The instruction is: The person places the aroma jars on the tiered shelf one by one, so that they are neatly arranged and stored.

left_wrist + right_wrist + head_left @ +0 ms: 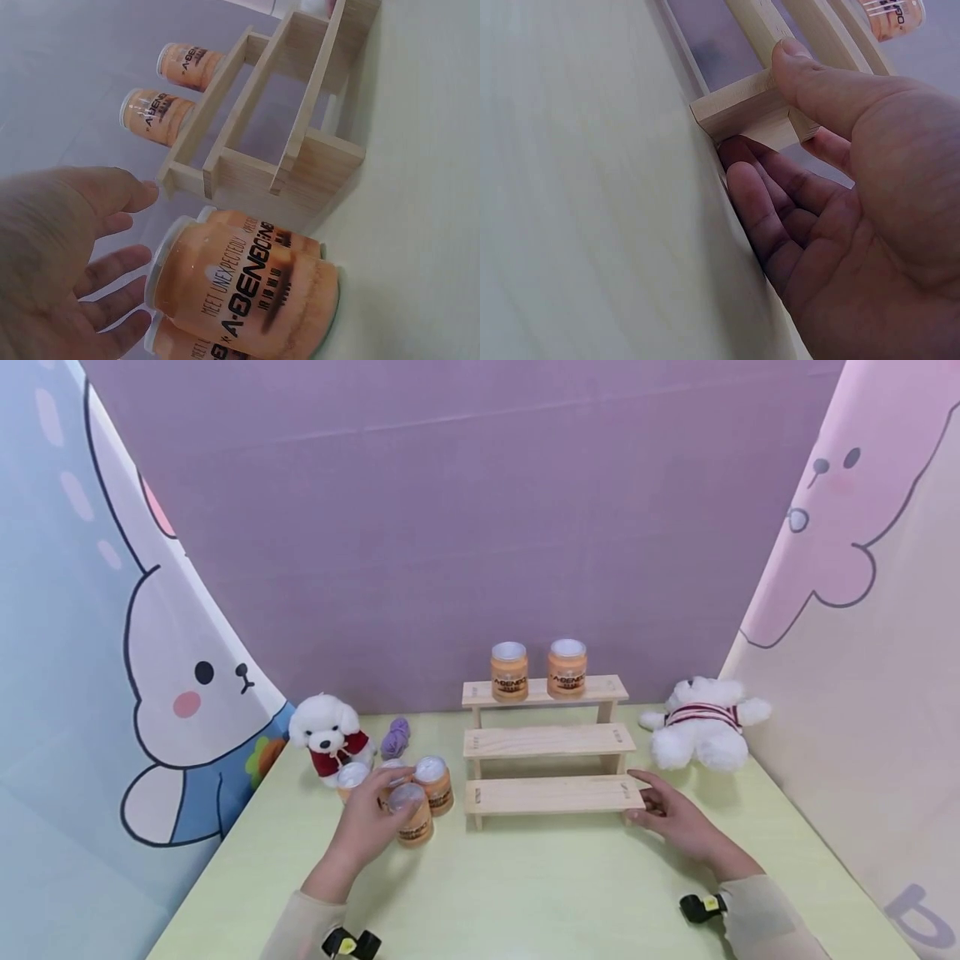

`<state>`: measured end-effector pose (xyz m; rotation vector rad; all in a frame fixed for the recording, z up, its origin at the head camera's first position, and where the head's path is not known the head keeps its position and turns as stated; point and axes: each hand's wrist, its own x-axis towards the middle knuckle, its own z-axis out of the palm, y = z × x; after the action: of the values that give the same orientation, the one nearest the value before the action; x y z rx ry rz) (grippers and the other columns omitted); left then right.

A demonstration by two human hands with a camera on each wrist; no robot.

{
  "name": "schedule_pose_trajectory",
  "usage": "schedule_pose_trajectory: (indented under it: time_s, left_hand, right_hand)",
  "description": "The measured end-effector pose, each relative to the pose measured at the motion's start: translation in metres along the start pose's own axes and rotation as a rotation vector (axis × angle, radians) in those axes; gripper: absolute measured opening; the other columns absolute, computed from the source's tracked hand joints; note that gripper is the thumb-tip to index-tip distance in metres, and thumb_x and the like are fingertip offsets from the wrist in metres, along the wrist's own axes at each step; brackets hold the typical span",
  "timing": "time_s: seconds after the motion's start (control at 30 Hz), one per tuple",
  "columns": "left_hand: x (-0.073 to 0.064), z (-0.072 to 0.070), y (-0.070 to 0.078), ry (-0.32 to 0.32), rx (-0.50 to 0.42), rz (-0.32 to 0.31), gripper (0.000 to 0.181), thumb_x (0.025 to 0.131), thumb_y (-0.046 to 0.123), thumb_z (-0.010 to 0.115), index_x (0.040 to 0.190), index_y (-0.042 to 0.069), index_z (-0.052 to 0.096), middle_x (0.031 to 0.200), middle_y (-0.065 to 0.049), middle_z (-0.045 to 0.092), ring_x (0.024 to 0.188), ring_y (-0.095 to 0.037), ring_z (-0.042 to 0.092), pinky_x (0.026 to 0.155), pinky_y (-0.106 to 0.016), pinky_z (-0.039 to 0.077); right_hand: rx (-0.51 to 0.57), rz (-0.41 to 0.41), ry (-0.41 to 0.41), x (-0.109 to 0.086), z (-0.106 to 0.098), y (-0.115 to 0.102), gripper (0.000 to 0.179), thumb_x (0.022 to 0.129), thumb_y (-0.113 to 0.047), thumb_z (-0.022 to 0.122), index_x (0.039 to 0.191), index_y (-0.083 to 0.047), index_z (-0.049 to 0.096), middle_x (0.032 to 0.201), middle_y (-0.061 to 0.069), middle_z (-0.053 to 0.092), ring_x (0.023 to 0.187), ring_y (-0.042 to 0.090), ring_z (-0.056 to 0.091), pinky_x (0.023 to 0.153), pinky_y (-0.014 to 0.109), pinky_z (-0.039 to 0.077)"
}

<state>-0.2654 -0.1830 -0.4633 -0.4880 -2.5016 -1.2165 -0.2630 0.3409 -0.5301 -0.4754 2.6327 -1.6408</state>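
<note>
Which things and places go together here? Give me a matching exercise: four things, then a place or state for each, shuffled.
Things
1. Left hand
2. Right hand
3. Jar pair
4. Plush dog

Places and states
A. Standing on the top step
B. At the right end of the lowest step
C. Wearing a red outfit
D. Over the jar cluster

Pairs: 1-D, 2-B, 3-A, 4-C
</note>
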Motion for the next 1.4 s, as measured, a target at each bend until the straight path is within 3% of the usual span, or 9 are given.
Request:
schedule_pose_trajectory:
  time_s: [0.33, 0.63, 0.87, 1.13, 1.4]
  left_hand:
    - [-0.006, 0.004, -0.010, 0.024, -0.016, 0.035, 0.057, 0.085, 0.007, 0.088, 0.136, 0.006, 0.064, 0.130, -0.010, 0.066, 0.112, -0.029, 0.066, 0.092, -0.052, 0.058]
    - [-0.009, 0.009, -0.017, 0.047, 0.137, 0.060, 0.057, 0.077, 0.013, 0.095, 0.128, 0.005, 0.071, 0.123, -0.007, 0.063, 0.114, -0.025, 0.061, 0.091, -0.045, 0.059]
    - [-0.012, 0.010, -0.018, 0.041, 0.042, 0.029, 0.059, 0.075, 0.010, 0.096, 0.128, 0.004, 0.071, 0.124, -0.007, 0.060, 0.113, -0.024, 0.062, 0.092, -0.043, 0.060]
    - [-0.019, 0.016, -0.032, -0.017, 0.012, 0.032, 0.078, 0.077, 0.011, 0.095, 0.146, 0.006, 0.057, 0.146, -0.018, 0.054, 0.123, -0.028, 0.060, 0.092, -0.042, 0.059]
    - [-0.022, 0.017, -0.036, -0.030, -0.024, 0.014, 0.078, 0.078, 0.013, 0.095, 0.146, 0.009, 0.056, 0.144, -0.013, 0.056, 0.124, -0.029, 0.060, 0.093, -0.042, 0.059]
  right_hand:
    - [0.003, -0.001, -0.017, 0.001, -0.001, 0.004, 0.076, 0.099, -0.017, 0.074, 0.162, -0.008, 0.032, 0.126, 0.022, 0.067, 0.106, 0.021, 0.068, 0.086, 0.026, 0.057]
    - [0.013, 0.001, -0.020, 0.002, -0.001, 0.004, 0.075, 0.099, -0.016, 0.074, 0.161, -0.007, 0.033, 0.126, 0.022, 0.066, 0.106, 0.019, 0.068, 0.086, 0.026, 0.057]
    - [0.010, 0.010, -0.021, 0.002, -0.002, 0.003, 0.076, 0.099, -0.017, 0.074, 0.162, -0.007, 0.033, 0.126, 0.022, 0.066, 0.106, 0.020, 0.068, 0.085, 0.026, 0.056]
    - [0.013, 0.014, -0.022, 0.002, -0.002, 0.003, 0.076, 0.099, -0.017, 0.074, 0.162, -0.008, 0.032, 0.127, 0.022, 0.066, 0.107, 0.024, 0.067, 0.086, 0.026, 0.057]
    - [0.007, 0.010, -0.020, 0.002, -0.002, 0.004, 0.077, 0.099, -0.017, 0.074, 0.162, -0.008, 0.032, 0.128, 0.022, 0.066, 0.109, 0.024, 0.067, 0.087, 0.026, 0.057]
